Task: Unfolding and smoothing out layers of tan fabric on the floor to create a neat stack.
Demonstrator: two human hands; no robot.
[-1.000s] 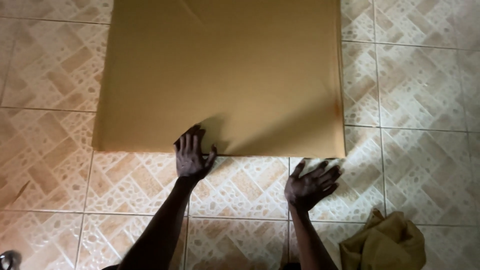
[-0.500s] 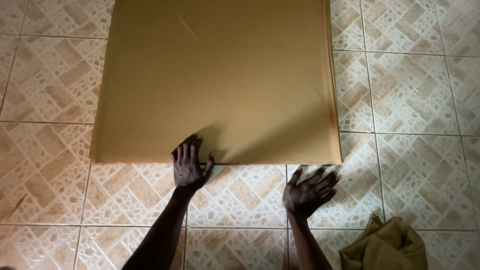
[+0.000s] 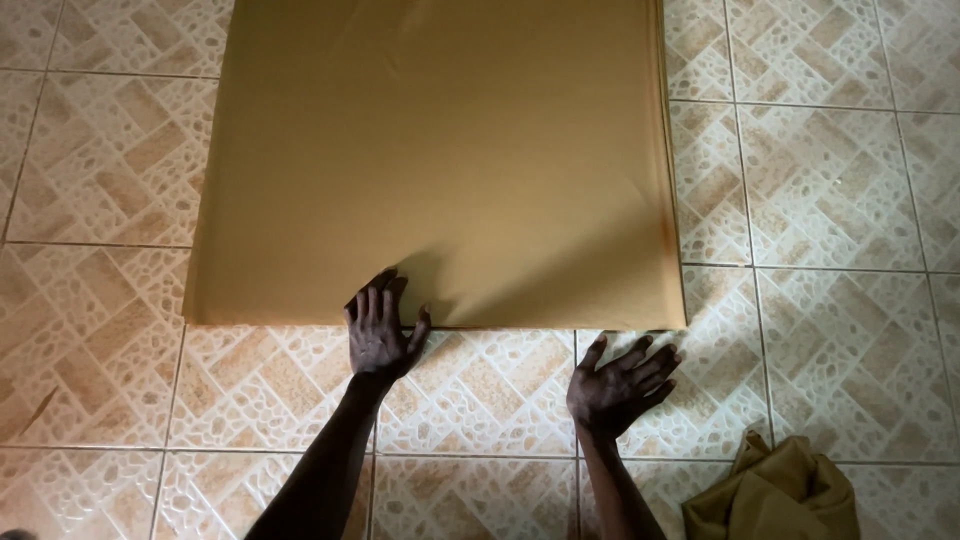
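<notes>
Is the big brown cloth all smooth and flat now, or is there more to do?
Mostly done: the cloth lies flat and square on the tiled floor. In hand: the left hand presses its near edge, while the right hand rests open on the tiles just below the corner. Left: a crumpled cloth sits untouched beside the right arm.

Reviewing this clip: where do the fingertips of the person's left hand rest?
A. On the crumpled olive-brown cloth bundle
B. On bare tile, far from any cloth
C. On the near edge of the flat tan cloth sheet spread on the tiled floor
C: the left hand lies with its fingertips on the near edge of the flat tan cloth sheet; the crumpled olive-brown cloth bundle sits apart, beyond the right hand.
</notes>
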